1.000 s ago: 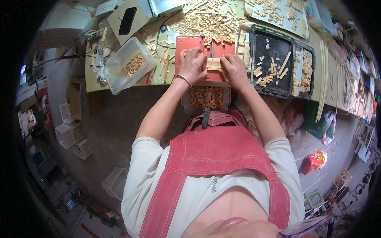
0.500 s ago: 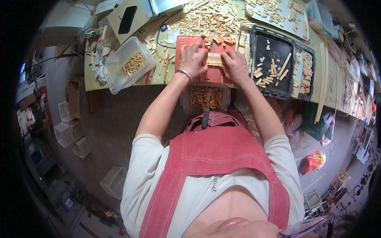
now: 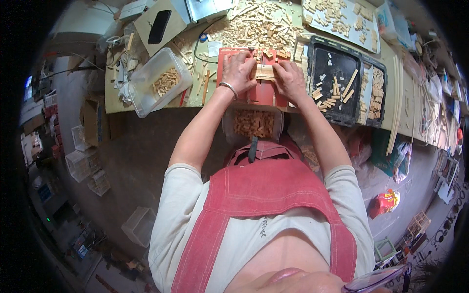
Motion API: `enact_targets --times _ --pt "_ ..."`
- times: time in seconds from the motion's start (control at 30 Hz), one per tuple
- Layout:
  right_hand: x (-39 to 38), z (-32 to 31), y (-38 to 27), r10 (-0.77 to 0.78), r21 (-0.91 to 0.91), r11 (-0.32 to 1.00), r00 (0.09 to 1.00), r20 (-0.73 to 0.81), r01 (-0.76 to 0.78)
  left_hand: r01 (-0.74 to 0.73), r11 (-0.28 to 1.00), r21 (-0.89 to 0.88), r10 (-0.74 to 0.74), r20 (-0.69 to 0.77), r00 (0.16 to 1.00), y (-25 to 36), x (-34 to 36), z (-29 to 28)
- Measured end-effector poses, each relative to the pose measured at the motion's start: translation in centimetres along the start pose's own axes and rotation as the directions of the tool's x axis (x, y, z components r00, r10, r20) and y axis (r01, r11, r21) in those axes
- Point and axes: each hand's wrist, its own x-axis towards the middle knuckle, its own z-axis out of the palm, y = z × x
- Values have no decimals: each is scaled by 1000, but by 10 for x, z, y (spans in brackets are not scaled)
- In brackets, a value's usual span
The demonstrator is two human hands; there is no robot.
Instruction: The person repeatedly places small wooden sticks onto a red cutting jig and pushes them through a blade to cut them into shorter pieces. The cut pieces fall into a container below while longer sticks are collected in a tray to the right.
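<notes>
On a red flat-topped work plate (image 3: 261, 95) at the bench's front edge, a short pale wooden piece (image 3: 265, 72) lies crosswise between my hands. My left hand (image 3: 238, 74), with a bangle at the wrist, has its fingers curled onto the left end of the wood. Its right end is pinched by my right hand (image 3: 290, 79). Several small cut wood blocks (image 3: 267, 53) sit along the plate's far side, just beyond the held piece. Under the near edge, a clear plastic bin (image 3: 278, 122) holds many small reddish-brown wood pieces.
Left of the plate stands a clear tub (image 3: 140, 97) with small blocks inside. A black tray (image 3: 337, 68) with sticks and offcuts lies to the right. Wood scraps (image 3: 264, 24) cover the far bench. A phone (image 3: 159, 27) rests on a board at far left.
The whole view has shifted very slightly. Both hands still hold the wooden piece at nearly the same spot on the red plate.
</notes>
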Motion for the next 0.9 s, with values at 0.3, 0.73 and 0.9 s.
enact_targets --times 0.3,0.73,0.9 --pt "-2 -4 0 18 -23 1000 999 50 -17 35 999 23 -36 43 998 12 -12 -2" --pt "-59 -19 -30 27 42 999 999 41 -29 4 995 -99 -21 -177 984 53 -95 -8" --pt "-58 -18 -30 24 39 999 999 48 -25 -4 996 -88 -17 -240 971 52 -103 5"
